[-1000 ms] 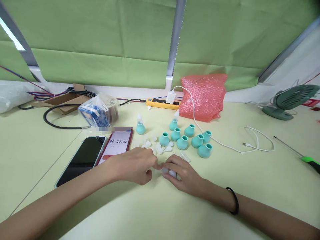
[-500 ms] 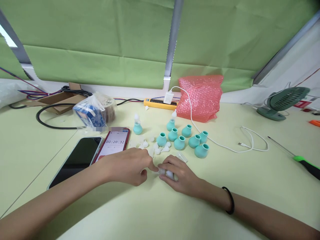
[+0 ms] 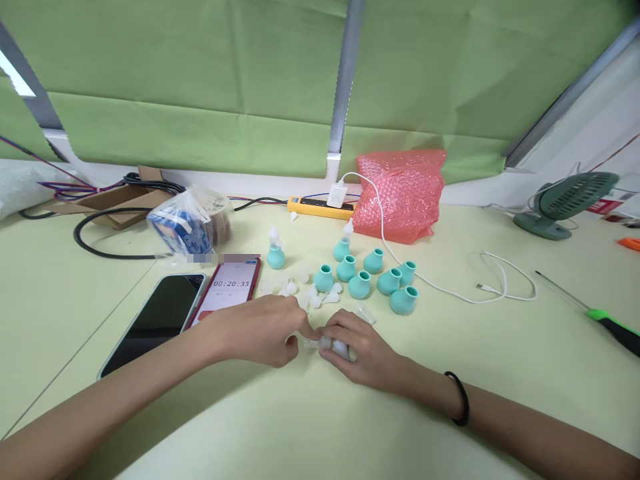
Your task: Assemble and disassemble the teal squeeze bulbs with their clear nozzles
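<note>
My left hand [image 3: 260, 331] and my right hand [image 3: 357, 350] meet at the table's middle, fingers pinched together on a small white translucent part [image 3: 334, 346] between them. Just beyond lie several loose white tips [image 3: 310, 297]. Several teal bulbs [image 3: 373, 277] stand behind those, open mouths up. Two more teal bulbs, one at the left [image 3: 275, 253] and one further back [image 3: 343, 247], carry white tips. A clear cap [image 3: 366, 312] lies beside my right hand.
A red phone [image 3: 231, 289] showing a timer and a dark phone [image 3: 155, 321] lie at the left. A pink bubble-wrap bag [image 3: 403, 192], a yellow power strip [image 3: 320, 207] and white cable [image 3: 480, 287] are behind. A green-handled screwdriver [image 3: 600, 317] and fan [image 3: 565, 203] are on the right.
My hands stay pinched together with only slight finger motion. The timer has advanced from 00:20:32 to 00:20:33. The view shifted a little.
</note>
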Tool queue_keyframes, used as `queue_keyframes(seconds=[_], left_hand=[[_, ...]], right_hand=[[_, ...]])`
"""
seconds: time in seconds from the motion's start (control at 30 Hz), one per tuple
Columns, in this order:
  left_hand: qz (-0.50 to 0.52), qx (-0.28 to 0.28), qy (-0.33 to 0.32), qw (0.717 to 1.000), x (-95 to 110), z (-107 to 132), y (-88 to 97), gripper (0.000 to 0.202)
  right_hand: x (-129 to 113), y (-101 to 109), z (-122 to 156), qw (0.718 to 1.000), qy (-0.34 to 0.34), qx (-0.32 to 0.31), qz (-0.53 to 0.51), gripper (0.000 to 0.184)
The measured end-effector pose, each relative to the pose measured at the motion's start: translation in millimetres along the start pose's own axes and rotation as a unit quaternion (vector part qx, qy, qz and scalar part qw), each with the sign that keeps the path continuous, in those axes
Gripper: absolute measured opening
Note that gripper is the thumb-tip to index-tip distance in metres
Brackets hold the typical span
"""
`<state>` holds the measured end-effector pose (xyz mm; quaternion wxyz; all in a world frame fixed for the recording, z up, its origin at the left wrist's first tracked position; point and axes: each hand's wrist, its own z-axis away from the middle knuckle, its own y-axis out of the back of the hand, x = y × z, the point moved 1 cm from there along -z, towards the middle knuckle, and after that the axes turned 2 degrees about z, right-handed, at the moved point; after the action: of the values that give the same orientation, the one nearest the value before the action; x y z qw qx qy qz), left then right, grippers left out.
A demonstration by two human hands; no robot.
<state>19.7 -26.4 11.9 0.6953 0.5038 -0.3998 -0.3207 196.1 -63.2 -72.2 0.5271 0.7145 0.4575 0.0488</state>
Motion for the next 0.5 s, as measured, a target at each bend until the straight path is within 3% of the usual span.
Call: queue_keyframes(seconds=[0.27, 0.37, 0.5], left_hand=[[-0.011, -0.037, 0.036, 0.999, 5.4, 0.3, -5.0, 0.033], [-0.028, -0.009, 0.007, 1.000, 7.1, -4.4, -5.2, 0.025], [-0.039, 0.068, -0.024, 0.997, 8.0, -11.7, -8.0, 0.012]], right_hand=[[-1.2, 1.8, -0.4, 1.000, 0.001, 0.001, 0.005, 0.018], [-2.3, 3.0, -0.7, 1.000, 0.005, 0.005, -0.003, 0.015], [-4.2, 5.2, -1.2, 0.998, 0.013, 0.051, -0.041, 0.011]])
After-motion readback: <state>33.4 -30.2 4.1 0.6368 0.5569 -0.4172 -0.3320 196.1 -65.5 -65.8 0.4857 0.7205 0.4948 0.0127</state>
